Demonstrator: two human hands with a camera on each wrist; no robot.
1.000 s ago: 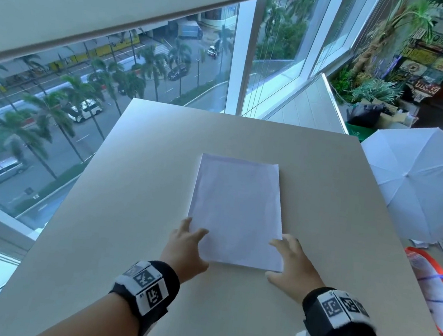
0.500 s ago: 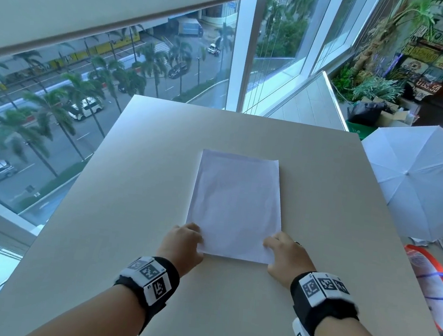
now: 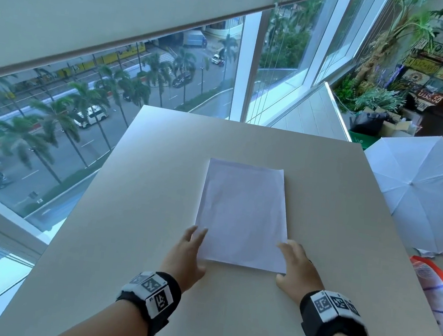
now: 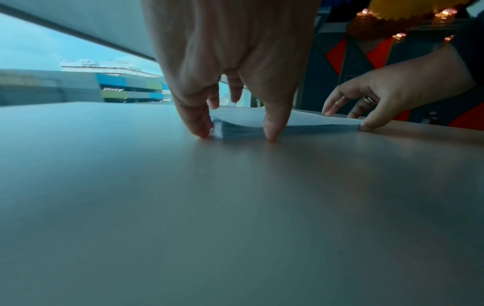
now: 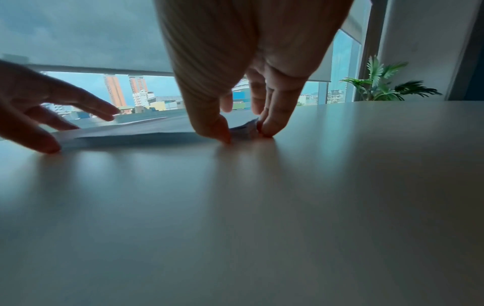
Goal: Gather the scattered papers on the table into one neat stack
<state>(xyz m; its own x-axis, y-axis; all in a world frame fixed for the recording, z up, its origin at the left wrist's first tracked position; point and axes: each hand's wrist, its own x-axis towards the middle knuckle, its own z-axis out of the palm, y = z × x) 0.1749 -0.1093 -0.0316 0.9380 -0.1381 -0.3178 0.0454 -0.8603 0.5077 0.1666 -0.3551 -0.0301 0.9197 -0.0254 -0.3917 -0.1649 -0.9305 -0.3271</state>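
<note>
- Your paper stack (image 3: 242, 214) lies flat in the middle of the table (image 3: 323, 185), edges squared, long side running away from you.
- Your left hand (image 3: 187, 255) brackets the stack's near-left corner — fingers straight and spread, tips (image 4: 199, 126) on the table against the paper's edge.
- Your right hand (image 3: 297, 267) does likewise at the stack's near-right corner, fingers extended, gripping nothing.
- A white umbrella (image 3: 421, 196) stands right of the table.
</note>
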